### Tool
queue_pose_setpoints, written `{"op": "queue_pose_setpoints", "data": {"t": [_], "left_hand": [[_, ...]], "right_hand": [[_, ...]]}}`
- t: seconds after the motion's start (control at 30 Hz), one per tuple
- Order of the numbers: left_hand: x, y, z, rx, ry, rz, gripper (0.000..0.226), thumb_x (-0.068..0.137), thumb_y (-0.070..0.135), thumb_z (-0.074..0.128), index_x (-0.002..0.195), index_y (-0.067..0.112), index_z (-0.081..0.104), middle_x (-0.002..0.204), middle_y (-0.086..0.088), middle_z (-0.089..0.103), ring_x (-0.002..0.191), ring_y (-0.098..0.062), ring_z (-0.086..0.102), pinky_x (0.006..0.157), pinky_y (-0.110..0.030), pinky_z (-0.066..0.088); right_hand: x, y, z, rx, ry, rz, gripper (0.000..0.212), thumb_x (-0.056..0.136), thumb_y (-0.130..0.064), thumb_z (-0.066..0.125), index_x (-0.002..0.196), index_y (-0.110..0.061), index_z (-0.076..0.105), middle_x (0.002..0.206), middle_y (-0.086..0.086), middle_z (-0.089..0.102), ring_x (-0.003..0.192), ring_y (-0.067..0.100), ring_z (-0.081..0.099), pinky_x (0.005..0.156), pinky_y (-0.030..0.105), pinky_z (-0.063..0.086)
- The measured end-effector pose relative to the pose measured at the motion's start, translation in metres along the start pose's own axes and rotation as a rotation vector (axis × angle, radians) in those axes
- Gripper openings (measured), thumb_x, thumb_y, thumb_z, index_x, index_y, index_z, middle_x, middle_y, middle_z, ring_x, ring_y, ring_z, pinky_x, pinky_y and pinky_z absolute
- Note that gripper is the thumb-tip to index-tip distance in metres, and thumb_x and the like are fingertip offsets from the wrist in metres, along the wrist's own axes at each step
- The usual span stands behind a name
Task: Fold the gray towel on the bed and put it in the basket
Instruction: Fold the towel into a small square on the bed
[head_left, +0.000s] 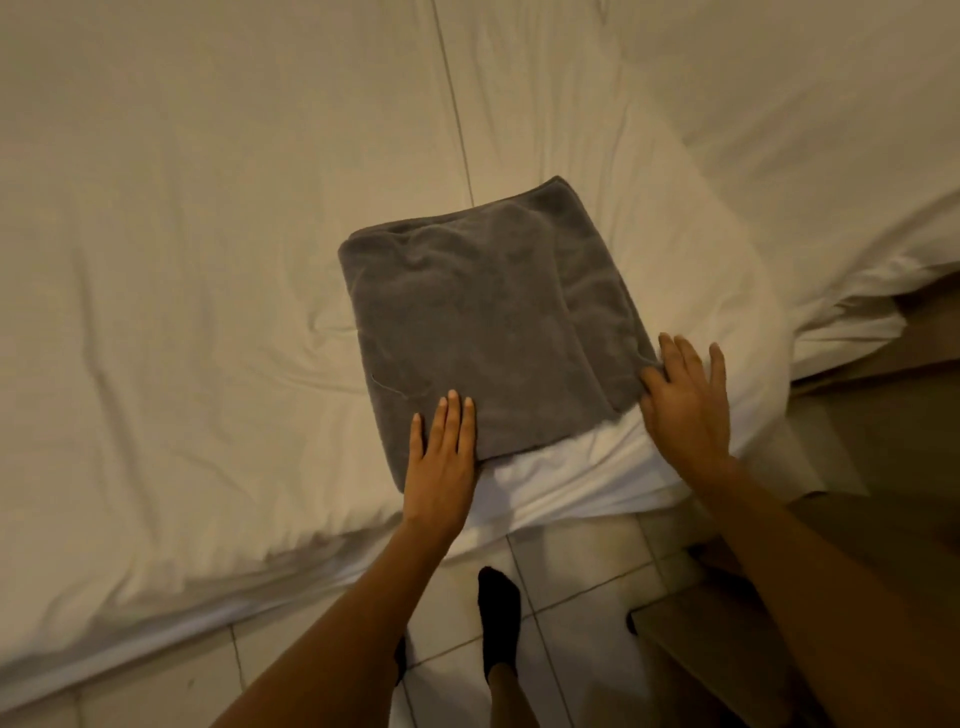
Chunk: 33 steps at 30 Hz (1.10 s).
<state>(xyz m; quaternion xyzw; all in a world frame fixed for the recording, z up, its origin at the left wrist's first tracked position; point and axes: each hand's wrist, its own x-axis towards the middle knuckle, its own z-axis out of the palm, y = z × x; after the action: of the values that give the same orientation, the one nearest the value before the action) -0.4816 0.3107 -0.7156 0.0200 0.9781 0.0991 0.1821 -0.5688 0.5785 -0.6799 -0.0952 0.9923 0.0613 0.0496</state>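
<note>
The gray towel (483, 322) lies folded into a rough square on the white bed (182, 260), close to the bed's near corner. My left hand (441, 457) rests flat on the towel's near left corner, fingers straight and together. At the towel's near right corner my right hand (688, 400) lies with fingers spread; its thumb touches the towel's edge and the rest of the hand is on the sheet. Neither hand grips the cloth. No basket is in view.
The bed's near edge runs diagonally across the lower part of the view, with tiled floor (571, 597) below it. My foot in a black sock (498, 618) stands on the tiles. A wooden piece of furniture (727, 639) sits at the lower right, beside the bed corner.
</note>
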Motion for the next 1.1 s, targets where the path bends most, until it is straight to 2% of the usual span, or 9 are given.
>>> {"op": "queue_pose_setpoints", "data": {"t": [0.07, 0.2, 0.33, 0.5, 0.67, 0.73, 0.9, 1.0, 1.1], "left_hand": [[-0.001, -0.002, 0.001, 0.011, 0.013, -0.014, 0.068, 0.102, 0.035, 0.030, 0.150, 0.009, -0.012, 0.159, -0.009, -0.012, 0.149, -0.025, -0.006, 0.119, -0.045, -0.009], [-0.002, -0.002, 0.005, 0.038, 0.026, -0.015, 0.065, 0.099, 0.009, 0.028, 0.149, 0.007, -0.013, 0.161, -0.012, -0.008, 0.149, -0.025, -0.003, 0.118, -0.044, -0.010], [-0.001, 0.004, 0.007, 0.075, 0.017, -0.030, 0.066, 0.099, 0.009, 0.028, 0.148, 0.007, -0.016, 0.160, -0.012, -0.011, 0.149, -0.025, -0.005, 0.118, -0.043, -0.011], [-0.004, 0.004, 0.008, 0.093, 0.029, -0.062, 0.067, 0.098, 0.008, 0.030, 0.149, 0.008, -0.015, 0.160, -0.011, -0.012, 0.149, -0.025, -0.006, 0.117, -0.043, -0.012], [-0.007, 0.003, 0.010, 0.084, 0.055, -0.083, 0.067, 0.098, 0.005, 0.030, 0.148, 0.007, -0.016, 0.160, -0.012, -0.012, 0.149, -0.027, -0.008, 0.119, -0.042, -0.009], [-0.007, 0.003, 0.010, 0.100, 0.039, -0.083, 0.068, 0.099, 0.004, 0.030, 0.148, 0.005, -0.017, 0.160, -0.014, -0.013, 0.149, -0.028, -0.008, 0.120, -0.042, -0.006], [-0.007, 0.002, 0.007, 0.085, 0.007, -0.080, 0.066, 0.100, 0.006, 0.029, 0.148, 0.005, -0.016, 0.159, -0.014, -0.014, 0.149, -0.028, -0.009, 0.120, -0.042, -0.006], [-0.008, 0.001, 0.003, 0.039, -0.008, -0.081, 0.069, 0.100, 0.025, 0.032, 0.150, 0.007, -0.011, 0.160, -0.013, -0.010, 0.149, -0.026, -0.007, 0.119, -0.045, -0.009], [-0.011, 0.002, 0.002, 0.066, -0.003, -0.042, 0.084, 0.091, 0.044, 0.041, 0.152, 0.010, -0.006, 0.161, -0.013, -0.005, 0.149, -0.028, -0.003, 0.119, -0.047, -0.008]], "right_hand": [[0.006, 0.007, -0.001, -0.015, 0.013, -0.037, 0.017, 0.082, -0.012, 0.067, 0.097, -0.005, 0.068, 0.134, 0.023, 0.053, 0.130, 0.037, 0.044, 0.114, 0.055, 0.011], [-0.006, 0.029, 0.002, -0.040, -0.024, 0.030, 0.015, 0.078, -0.012, 0.066, 0.092, -0.008, 0.071, 0.132, 0.018, 0.055, 0.129, 0.035, 0.043, 0.113, 0.055, 0.008], [-0.013, 0.029, 0.009, -0.007, -0.093, 0.069, 0.015, 0.082, -0.016, 0.064, 0.093, -0.010, 0.072, 0.134, 0.015, 0.054, 0.130, 0.033, 0.041, 0.114, 0.053, 0.008], [-0.013, 0.044, 0.012, -0.011, -0.014, -0.108, 0.025, 0.073, -0.005, 0.073, 0.098, -0.011, 0.073, 0.130, 0.022, 0.057, 0.122, 0.037, 0.052, 0.112, 0.057, 0.018], [-0.012, 0.050, 0.014, -0.068, 0.081, -0.185, 0.014, 0.072, -0.007, 0.075, 0.086, -0.009, 0.074, 0.124, 0.020, 0.062, 0.119, 0.034, 0.056, 0.110, 0.058, 0.021], [-0.013, 0.053, 0.019, -0.095, 0.115, -0.205, 0.019, 0.072, -0.008, 0.074, 0.091, -0.008, 0.074, 0.121, 0.019, 0.064, 0.117, 0.034, 0.057, 0.109, 0.060, 0.021], [-0.022, 0.055, 0.022, -0.122, 0.112, -0.180, 0.012, 0.069, -0.008, 0.077, 0.080, -0.006, 0.074, 0.121, 0.022, 0.063, 0.118, 0.037, 0.056, 0.108, 0.064, 0.023], [-0.022, 0.047, 0.015, -0.099, 0.096, -0.198, 0.020, 0.071, -0.011, 0.075, 0.090, -0.008, 0.070, 0.127, 0.024, 0.059, 0.122, 0.036, 0.053, 0.110, 0.062, 0.018], [-0.022, 0.029, 0.009, -0.046, 0.031, -0.278, 0.052, 0.073, -0.022, 0.072, 0.121, -0.010, 0.059, 0.142, 0.021, 0.045, 0.132, 0.033, 0.043, 0.114, 0.058, 0.012]]}}
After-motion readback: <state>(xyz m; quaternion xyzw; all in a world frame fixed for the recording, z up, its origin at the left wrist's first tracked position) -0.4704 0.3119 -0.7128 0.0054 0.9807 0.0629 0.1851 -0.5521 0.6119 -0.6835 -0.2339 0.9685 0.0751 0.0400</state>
